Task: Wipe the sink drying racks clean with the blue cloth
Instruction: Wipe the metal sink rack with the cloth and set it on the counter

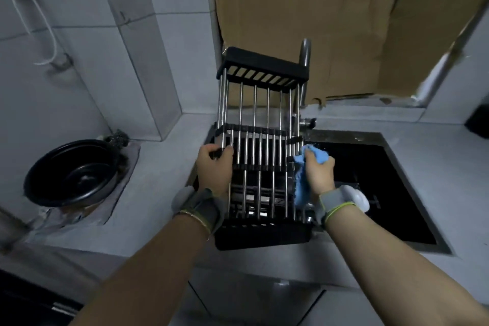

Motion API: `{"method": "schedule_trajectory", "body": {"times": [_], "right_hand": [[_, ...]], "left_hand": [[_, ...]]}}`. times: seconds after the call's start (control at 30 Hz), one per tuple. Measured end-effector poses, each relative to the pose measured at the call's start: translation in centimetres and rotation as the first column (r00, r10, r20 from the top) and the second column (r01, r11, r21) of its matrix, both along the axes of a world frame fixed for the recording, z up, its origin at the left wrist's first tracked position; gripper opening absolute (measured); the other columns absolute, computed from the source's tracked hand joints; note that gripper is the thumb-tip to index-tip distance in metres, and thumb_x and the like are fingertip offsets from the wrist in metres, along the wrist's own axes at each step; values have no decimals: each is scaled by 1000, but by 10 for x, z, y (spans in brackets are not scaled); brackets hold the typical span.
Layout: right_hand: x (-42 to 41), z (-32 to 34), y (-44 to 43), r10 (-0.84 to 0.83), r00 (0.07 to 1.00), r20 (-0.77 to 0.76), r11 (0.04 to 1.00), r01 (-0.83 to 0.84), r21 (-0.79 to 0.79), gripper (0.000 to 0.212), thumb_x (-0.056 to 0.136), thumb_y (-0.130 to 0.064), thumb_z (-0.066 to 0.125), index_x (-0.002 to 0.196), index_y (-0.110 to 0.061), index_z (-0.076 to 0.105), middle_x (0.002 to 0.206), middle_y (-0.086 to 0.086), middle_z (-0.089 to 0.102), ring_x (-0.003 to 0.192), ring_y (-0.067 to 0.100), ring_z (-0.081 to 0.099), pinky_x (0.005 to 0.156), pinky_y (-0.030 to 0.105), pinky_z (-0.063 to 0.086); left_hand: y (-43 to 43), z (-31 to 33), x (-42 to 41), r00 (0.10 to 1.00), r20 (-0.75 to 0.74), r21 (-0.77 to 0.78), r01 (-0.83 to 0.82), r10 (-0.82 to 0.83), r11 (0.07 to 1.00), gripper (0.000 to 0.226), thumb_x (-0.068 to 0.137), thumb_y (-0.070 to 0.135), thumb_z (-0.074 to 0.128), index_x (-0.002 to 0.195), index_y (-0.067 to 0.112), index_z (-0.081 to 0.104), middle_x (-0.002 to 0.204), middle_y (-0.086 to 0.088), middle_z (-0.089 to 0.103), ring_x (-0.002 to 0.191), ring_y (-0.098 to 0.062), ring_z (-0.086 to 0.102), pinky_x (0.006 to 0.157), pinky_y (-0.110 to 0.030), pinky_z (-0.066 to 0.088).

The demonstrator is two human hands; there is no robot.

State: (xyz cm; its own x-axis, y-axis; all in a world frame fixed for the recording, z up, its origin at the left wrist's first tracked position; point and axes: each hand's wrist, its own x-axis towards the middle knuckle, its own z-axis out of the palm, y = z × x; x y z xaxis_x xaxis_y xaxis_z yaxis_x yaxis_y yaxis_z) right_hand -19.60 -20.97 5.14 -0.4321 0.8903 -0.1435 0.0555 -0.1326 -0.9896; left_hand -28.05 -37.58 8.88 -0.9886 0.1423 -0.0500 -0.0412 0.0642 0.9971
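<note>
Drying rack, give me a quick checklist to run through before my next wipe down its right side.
1. Grip: left hand grips the left rods of the drying rack: ok.
2. Cloth: right hand holds the blue cloth: ok.
3. Contact: blue cloth touches the rack's right edge: ok.
4. Position: rack is over the sink: ok.
5. Clearance: rack's far end clear of the faucet: cannot tell.
6. Rods clean: cannot tell.

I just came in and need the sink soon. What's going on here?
A person is wiping a drying rack held tilted over the sink. The left hand grips its metal bars on the left side, while the right hand presses a blue cloth against its right edge. Another rack seems to lie underneath.
</note>
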Motion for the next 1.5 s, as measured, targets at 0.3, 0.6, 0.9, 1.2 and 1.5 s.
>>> {"method": "schedule_trajectory", "body": {"times": [0.3, 0.6, 0.9, 1.2, 1.5], "right_hand": [[15, 10, -1, 82, 995, 50, 992, -86, 89, 45, 77, -14, 67, 119, -19, 53, 90, 1, 57, 82, 18, 53, 81, 34, 43], [67, 1, -4, 122, 989, 89, 968, -138, 210, 33, 82, 0, 59, 113, -10, 53, 80, -1, 54, 73, 15, 52, 68, 20, 44], [88, 27, 10, 39, 997, 73, 634, -81, 769, 46, 76, -19, 54, 116, -7, 36, 115, 19, 47, 101, 29, 51, 88, 42, 44], [110, -32, -59, 6, 937, 350, 72, -350, 934, 57, 64, -1, 70, 119, 3, 57, 132, 24, 48, 120, 42, 45, 102, 46, 37], [202, -87, -123, 27, 762, 647, -254, -621, 741, 30, 72, 3, 49, 93, -1, 70, 102, 14, 67, 90, 30, 63, 82, 35, 49]], "left_hand": [[-17, -6, 11, 994, -104, -109, 3, -15, 994, 30, 89, 26, 59, 65, 15, 43, 61, -5, 46, 62, -24, 45, 61, -32, 37], [-10, 11, 15, 884, 163, 156, 415, -438, 896, 64, 66, 46, 73, 115, 12, 49, 107, -5, 56, 91, -24, 60, 64, -34, 53], [39, -42, 57, 886, 77, 327, 411, -458, 851, 15, 78, -3, 49, 82, 11, 50, 68, -6, 50, 57, -20, 54, 50, -23, 36], [27, -67, 118, 815, -60, 479, 531, -577, 699, 63, 41, 18, 62, 102, 4, 56, 78, -15, 50, 61, -22, 51, 48, -20, 42], [-16, -90, 163, 824, 75, 528, 445, -562, 723, 37, 83, 6, 43, 47, 11, 50, 46, -4, 47, 32, -15, 41, 35, -14, 32]]}}
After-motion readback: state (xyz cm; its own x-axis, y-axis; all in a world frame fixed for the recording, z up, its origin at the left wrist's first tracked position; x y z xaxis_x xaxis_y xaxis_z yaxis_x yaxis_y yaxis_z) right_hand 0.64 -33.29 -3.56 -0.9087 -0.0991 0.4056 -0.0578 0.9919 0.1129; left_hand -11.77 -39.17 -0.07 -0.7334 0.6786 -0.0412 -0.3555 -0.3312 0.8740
